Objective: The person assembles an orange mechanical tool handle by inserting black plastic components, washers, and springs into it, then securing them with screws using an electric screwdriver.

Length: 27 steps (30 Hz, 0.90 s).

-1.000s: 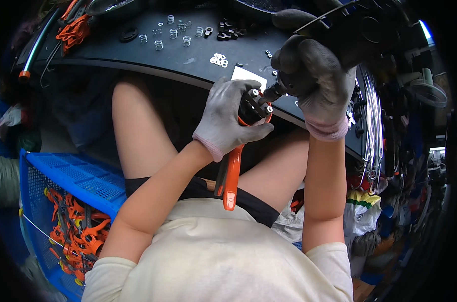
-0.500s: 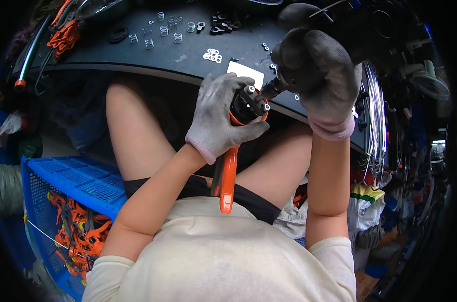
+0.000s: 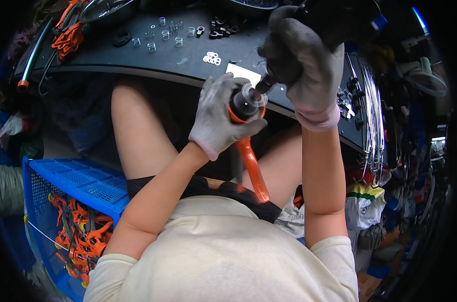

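Note:
My left hand (image 3: 211,113), in a grey-coated glove, is wrapped round the head of an orange-handled tool (image 3: 253,168) above my lap. A round black part (image 3: 243,105) fills that head, and its top is smeared by motion. My right hand (image 3: 314,75), gloved too, grips a black power driver (image 3: 334,20) high on the right. The driver's narrow nose points down and left to the black part; whether its tip touches is too blurred to tell. Behind the left hand, a white card (image 3: 242,72) lies at the bench's front edge.
On the dark bench (image 3: 97,55) lie coil springs (image 3: 165,35), white washers (image 3: 212,58) and small black parts (image 3: 219,29). Bent metal rods (image 3: 371,116) hang over its right end. A blue crate (image 3: 77,176) of orange tools stands at my left.
The orange handle has swung to the right. The bolt ends on the black part have turned into a blur. My right hand and the driver have shifted slightly left.

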Available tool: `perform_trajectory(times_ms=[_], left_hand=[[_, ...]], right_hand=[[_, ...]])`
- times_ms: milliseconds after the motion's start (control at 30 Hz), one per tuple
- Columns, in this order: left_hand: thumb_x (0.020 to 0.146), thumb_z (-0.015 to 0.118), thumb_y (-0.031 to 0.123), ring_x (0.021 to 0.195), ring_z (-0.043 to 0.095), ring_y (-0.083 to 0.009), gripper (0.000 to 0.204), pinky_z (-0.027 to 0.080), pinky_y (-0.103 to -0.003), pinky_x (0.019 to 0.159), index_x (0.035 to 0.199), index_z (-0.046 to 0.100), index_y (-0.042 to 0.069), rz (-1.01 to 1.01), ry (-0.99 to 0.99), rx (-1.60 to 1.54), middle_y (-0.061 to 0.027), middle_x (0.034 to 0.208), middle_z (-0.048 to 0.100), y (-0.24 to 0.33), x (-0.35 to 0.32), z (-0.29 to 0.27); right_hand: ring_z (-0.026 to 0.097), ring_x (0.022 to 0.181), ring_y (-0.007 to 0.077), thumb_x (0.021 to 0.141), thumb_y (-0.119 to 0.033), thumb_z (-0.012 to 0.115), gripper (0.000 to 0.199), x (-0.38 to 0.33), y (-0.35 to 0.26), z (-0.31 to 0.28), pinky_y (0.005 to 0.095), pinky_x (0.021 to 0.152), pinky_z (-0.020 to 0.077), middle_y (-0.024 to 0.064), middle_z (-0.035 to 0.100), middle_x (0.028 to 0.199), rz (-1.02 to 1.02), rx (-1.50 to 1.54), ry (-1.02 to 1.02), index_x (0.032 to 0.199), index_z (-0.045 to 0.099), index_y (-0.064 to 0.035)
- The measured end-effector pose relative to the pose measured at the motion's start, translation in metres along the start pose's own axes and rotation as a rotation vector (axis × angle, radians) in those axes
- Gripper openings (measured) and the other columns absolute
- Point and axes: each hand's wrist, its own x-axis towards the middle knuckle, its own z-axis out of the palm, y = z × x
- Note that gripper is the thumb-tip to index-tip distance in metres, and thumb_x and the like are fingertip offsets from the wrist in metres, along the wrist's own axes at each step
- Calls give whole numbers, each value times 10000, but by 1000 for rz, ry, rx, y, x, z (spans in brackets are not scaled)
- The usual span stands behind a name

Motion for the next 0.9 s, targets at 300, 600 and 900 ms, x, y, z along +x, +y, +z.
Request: perform_trajectory(times_ms=[300, 600, 900], left_hand=[[584, 835, 213, 1103, 528, -279, 678, 434, -385, 980, 1181, 540, 83, -49, -25, -70, -119, 1150, 495, -3, 5, 1], [582, 851, 269, 1269, 454, -380, 1169, 364, -457, 1064, 1509, 166, 74, 263, 16, -124, -214, 1383, 434, 52, 47, -36], [820, 708, 199, 850, 566, -130, 692, 495, -290, 770, 1392, 362, 20, 15, -196, -300, -77, 1013, 591, 77, 56, -33]], right_hand=[[627, 647, 127, 896, -258, 625, 328, 14, 32, -29, 234, 518, 476, 107, 661, 788, -418, -203, -180, 1010, 637, 49], [562, 649, 46, 792, -50, 617, 191, -7, -6, 2, 218, 552, 456, -4, 621, 742, -108, -164, -39, 973, 642, 4], [531, 488, 282, 906, -406, 639, 406, -13, -33, -32, 322, 433, 391, 75, 495, 543, -852, -1247, 230, 664, 566, -89]])
